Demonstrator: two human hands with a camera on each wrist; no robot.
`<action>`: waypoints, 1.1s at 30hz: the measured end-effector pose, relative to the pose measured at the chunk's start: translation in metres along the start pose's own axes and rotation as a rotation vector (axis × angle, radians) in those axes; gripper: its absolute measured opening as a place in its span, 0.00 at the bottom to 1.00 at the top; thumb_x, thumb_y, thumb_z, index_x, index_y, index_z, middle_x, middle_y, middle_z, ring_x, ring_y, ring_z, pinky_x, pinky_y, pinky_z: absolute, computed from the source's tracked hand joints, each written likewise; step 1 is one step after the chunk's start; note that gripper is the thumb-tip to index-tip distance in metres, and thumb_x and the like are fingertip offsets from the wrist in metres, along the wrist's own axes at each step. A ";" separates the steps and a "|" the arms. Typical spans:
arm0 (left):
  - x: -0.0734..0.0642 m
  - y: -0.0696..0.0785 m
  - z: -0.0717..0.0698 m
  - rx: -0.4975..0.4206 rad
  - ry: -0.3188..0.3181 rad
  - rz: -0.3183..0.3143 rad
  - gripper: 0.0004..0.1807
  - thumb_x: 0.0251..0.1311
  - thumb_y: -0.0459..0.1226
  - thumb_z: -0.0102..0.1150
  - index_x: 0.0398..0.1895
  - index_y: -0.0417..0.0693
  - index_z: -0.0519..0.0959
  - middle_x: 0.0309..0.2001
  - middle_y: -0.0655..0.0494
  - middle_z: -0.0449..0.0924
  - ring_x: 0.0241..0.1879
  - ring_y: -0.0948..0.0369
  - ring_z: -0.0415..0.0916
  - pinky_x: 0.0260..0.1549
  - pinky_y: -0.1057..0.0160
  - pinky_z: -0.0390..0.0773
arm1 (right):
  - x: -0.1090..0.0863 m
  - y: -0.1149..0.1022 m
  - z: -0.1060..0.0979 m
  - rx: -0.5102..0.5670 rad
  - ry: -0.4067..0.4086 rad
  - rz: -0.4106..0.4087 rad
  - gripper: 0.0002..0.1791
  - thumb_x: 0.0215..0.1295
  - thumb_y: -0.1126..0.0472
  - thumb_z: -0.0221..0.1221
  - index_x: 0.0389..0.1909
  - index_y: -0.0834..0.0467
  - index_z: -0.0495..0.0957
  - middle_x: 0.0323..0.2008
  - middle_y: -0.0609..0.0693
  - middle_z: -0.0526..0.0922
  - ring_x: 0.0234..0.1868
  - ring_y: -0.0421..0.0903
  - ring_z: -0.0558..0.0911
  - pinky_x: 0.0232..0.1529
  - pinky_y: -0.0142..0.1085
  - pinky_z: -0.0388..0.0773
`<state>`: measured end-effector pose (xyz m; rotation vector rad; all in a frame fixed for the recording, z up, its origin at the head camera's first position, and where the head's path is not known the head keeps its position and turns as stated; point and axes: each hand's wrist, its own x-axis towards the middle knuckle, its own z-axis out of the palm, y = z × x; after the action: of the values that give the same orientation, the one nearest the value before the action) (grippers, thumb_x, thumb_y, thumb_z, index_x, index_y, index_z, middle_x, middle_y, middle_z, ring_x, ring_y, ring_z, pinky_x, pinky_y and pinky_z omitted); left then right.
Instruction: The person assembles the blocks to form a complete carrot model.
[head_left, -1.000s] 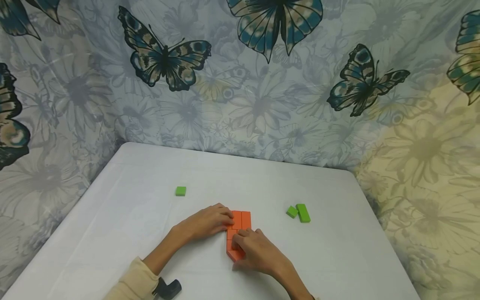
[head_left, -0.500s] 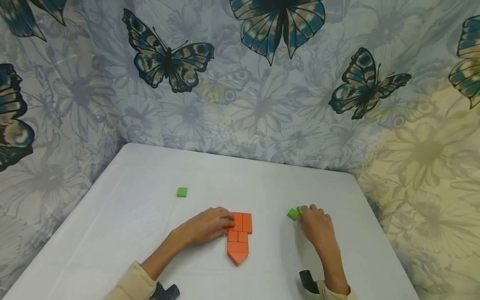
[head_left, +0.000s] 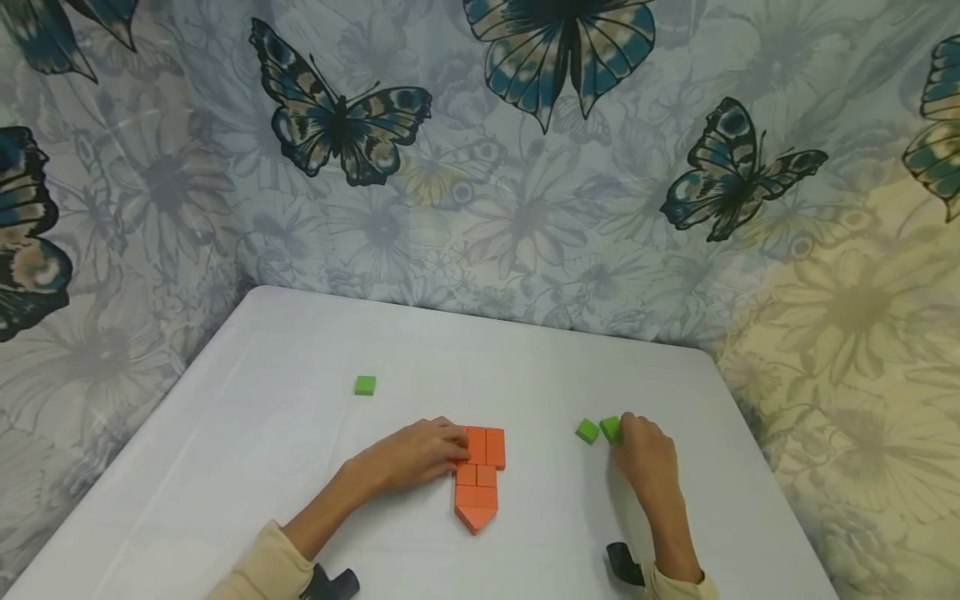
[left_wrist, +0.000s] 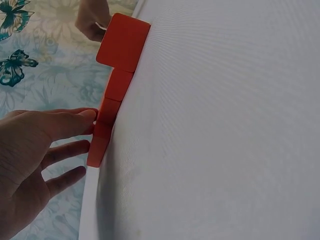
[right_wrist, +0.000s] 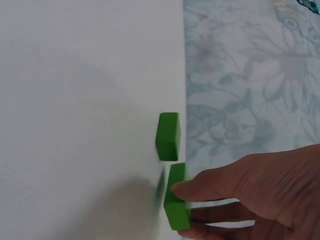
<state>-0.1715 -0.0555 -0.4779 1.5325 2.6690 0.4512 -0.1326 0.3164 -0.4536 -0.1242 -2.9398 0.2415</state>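
In the head view, a table covered in white cloth [head_left: 465, 358] stands before a butterfly-patterned fabric backdrop [head_left: 517, 200]. At its middle, smooth orange rectangular blocks [head_left: 477, 498] lie edge to edge, their near end a triangular point. The person's left hand [head_left: 412, 452] rests its fingertips on the group's upper left corner. To the right, the right hand [head_left: 651, 458] grips a green oblong block [head_left: 610, 428]; a small green block [head_left: 587, 431] lies just beside it. A flat green square block [head_left: 365, 385] sits well apart, far left. In the left wrist view, the left fingers are spread, touching the orange row without clasping it. In the right wrist view, thumb and fingers pinch the green oblong block; whether it touches the cloth cannot be told.
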 end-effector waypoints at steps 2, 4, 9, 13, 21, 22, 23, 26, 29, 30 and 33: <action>0.000 0.000 0.000 0.001 0.007 0.007 0.15 0.74 0.40 0.62 0.59 0.53 0.86 0.58 0.60 0.84 0.64 0.60 0.77 0.67 0.60 0.79 | 0.003 -0.003 -0.002 0.026 0.032 -0.004 0.07 0.53 0.77 0.67 0.33 0.72 0.80 0.26 0.63 0.83 0.25 0.53 0.80 0.25 0.46 0.80; 0.001 0.000 0.000 0.005 0.010 0.015 0.15 0.73 0.40 0.62 0.59 0.53 0.86 0.58 0.59 0.84 0.63 0.60 0.77 0.67 0.60 0.79 | 0.005 -0.009 -0.006 0.085 0.032 -0.025 0.09 0.54 0.76 0.68 0.36 0.73 0.82 0.30 0.65 0.86 0.28 0.54 0.83 0.27 0.46 0.82; 0.000 -0.001 0.001 0.004 0.007 0.013 0.15 0.73 0.39 0.62 0.59 0.52 0.86 0.58 0.59 0.84 0.64 0.60 0.77 0.67 0.60 0.79 | 0.013 -0.037 -0.014 0.255 -0.039 -0.165 0.15 0.57 0.73 0.70 0.46 0.70 0.84 0.43 0.64 0.89 0.41 0.56 0.87 0.40 0.49 0.87; 0.001 -0.001 0.002 -0.004 -0.009 -0.006 0.15 0.73 0.40 0.62 0.59 0.53 0.86 0.59 0.60 0.84 0.64 0.60 0.76 0.68 0.60 0.78 | 0.020 -0.064 -0.008 0.266 -0.073 -0.270 0.15 0.57 0.73 0.72 0.46 0.66 0.85 0.43 0.59 0.89 0.43 0.53 0.87 0.47 0.49 0.87; 0.000 -0.002 0.005 -0.040 -0.028 -0.034 0.15 0.73 0.41 0.62 0.60 0.54 0.86 0.60 0.61 0.83 0.65 0.61 0.75 0.69 0.61 0.77 | 0.040 -0.104 0.013 0.269 -0.167 -0.401 0.13 0.59 0.71 0.72 0.45 0.63 0.86 0.42 0.55 0.90 0.42 0.49 0.86 0.50 0.46 0.86; 0.000 -0.002 0.005 -0.041 -0.032 -0.040 0.16 0.73 0.41 0.62 0.60 0.54 0.86 0.60 0.61 0.83 0.65 0.61 0.75 0.69 0.61 0.77 | 0.043 -0.108 0.016 0.272 -0.175 -0.415 0.13 0.59 0.71 0.72 0.45 0.63 0.87 0.42 0.55 0.90 0.42 0.49 0.87 0.50 0.46 0.86; 0.000 -0.002 0.005 -0.040 -0.034 -0.041 0.16 0.73 0.41 0.62 0.60 0.54 0.86 0.60 0.61 0.83 0.65 0.61 0.75 0.69 0.62 0.77 | 0.045 -0.112 0.018 0.275 -0.186 -0.425 0.13 0.59 0.71 0.72 0.45 0.63 0.87 0.43 0.55 0.90 0.43 0.49 0.87 0.51 0.47 0.86; 0.000 -0.002 0.004 -0.036 -0.033 -0.041 0.16 0.73 0.42 0.62 0.60 0.54 0.86 0.60 0.62 0.83 0.65 0.62 0.75 0.69 0.62 0.77 | 0.051 -0.121 0.024 0.287 -0.224 -0.440 0.12 0.59 0.71 0.72 0.45 0.63 0.87 0.43 0.55 0.90 0.44 0.50 0.87 0.53 0.48 0.86; 0.000 -0.002 0.003 -0.036 -0.035 -0.043 0.16 0.73 0.42 0.62 0.61 0.54 0.86 0.60 0.62 0.83 0.65 0.62 0.74 0.69 0.63 0.76 | 0.056 -0.130 0.029 0.300 -0.279 -0.435 0.12 0.61 0.70 0.71 0.46 0.64 0.86 0.44 0.56 0.90 0.45 0.51 0.86 0.55 0.50 0.85; 0.000 -0.002 0.003 -0.037 -0.036 -0.045 0.16 0.73 0.42 0.62 0.61 0.54 0.85 0.60 0.62 0.83 0.66 0.62 0.74 0.70 0.63 0.76 | 0.057 -0.132 0.030 0.306 -0.300 -0.431 0.12 0.61 0.70 0.71 0.46 0.64 0.86 0.44 0.56 0.90 0.46 0.51 0.86 0.55 0.50 0.84; -0.001 -0.001 0.002 -0.047 -0.038 -0.047 0.16 0.73 0.41 0.63 0.61 0.54 0.85 0.60 0.62 0.83 0.66 0.62 0.74 0.70 0.63 0.76 | 0.059 -0.136 0.033 0.323 -0.354 -0.429 0.12 0.63 0.70 0.70 0.47 0.63 0.86 0.45 0.55 0.90 0.47 0.51 0.86 0.56 0.51 0.84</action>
<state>-0.1717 -0.0562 -0.4804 1.4483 2.6395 0.4738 -0.2061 0.1839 -0.4517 0.6483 -3.1108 0.7246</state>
